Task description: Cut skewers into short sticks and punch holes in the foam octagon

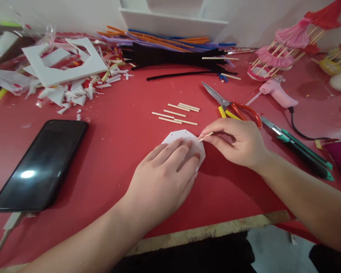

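My left hand [166, 176] lies flat, fingers stretched out, over a white many-sided foam board [178, 135] and covers most of it. Small holes show near the board's far edge. At the board's right corner, my right hand [234, 142] pinches a short wooden stick [206, 137] between thumb and fingertips. The stick's lower end meets the board near its edge; whether it sits in a hole I cannot tell. Beyond the board, several loose wooden sticks [174, 113] lie on the red table [108, 163].
Scissors [224, 101], a pink glue gun [280, 93] and a green-black utility knife [298, 148] lie to the right. A phone [41, 167] is at left. Behind are foam scraps [71, 72], pipe cleaners [170, 55] and a pink tiered stick model [275, 58].
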Motion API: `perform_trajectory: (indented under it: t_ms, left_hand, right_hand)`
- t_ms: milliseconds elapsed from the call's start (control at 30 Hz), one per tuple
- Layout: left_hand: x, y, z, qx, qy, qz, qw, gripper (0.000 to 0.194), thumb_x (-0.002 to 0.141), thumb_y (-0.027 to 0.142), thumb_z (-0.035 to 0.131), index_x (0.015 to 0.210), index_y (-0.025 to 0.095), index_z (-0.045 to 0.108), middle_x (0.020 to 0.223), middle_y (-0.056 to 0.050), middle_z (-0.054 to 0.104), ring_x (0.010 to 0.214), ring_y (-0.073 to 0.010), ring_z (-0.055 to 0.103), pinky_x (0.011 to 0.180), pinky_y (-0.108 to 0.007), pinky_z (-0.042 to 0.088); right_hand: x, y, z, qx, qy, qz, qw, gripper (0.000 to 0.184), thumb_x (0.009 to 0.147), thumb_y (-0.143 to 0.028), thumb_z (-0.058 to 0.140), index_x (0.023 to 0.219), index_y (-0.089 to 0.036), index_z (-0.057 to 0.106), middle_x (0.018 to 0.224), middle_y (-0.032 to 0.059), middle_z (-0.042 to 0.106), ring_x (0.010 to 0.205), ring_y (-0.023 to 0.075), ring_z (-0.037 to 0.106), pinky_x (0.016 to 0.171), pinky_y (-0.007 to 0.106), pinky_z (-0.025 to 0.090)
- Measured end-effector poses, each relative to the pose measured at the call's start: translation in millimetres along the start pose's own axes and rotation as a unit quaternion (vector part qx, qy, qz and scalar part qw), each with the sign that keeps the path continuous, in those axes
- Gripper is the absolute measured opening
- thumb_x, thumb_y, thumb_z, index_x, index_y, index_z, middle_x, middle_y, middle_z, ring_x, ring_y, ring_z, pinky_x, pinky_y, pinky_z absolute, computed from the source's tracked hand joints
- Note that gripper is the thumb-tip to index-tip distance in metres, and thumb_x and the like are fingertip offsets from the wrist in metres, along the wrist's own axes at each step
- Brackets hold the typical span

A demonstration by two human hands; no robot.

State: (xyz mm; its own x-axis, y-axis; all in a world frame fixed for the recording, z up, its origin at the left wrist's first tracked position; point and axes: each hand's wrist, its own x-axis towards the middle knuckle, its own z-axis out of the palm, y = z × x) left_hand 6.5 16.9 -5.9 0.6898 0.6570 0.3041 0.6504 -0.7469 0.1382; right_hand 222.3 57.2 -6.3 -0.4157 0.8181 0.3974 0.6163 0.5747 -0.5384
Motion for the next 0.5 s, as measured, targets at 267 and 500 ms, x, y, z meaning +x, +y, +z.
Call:
perform_trajectory:
  t_ms: [267, 500]
  left_hand:
    - [0, -1, -0.2, -0.003, -0.004, 0.002, 1.0, 0.029, 0.091, 0.024, 0.049, 0.116, 0.022, 0.064, 0.119, -0.008, 0.066, 0.118, -0.0265, 0.058, 0.095, -0.045, 0.053]
    - [0, 0, 0.3, -0.009, 0.0, 0.0, 1.0, 0.028, 0.091, 0.024, 0.051, 0.115, 0.021, 0.065, 0.123, -0.008, 0.065, 0.12, -0.0264, 0.057, 0.097, -0.044, 0.052]
  right_hand:
    - [-1, 2, 6, 0.093, 0.02, 0.073, 0.993, 0.006, 0.085, -0.023, 0.062, 0.09, -0.025, 0.065, 0.088, -0.0003, 0.073, 0.08, 0.0162, 0.07, 0.072, 0.028, 0.057]
    - [8, 12, 10, 0.442, 0.049, 0.307, 0.841, 0.009, 0.085, -0.027, 0.064, 0.09, -0.021, 0.059, 0.079, 0.0001, 0.072, 0.075, 0.0155, 0.071, 0.07, 0.031, 0.062]
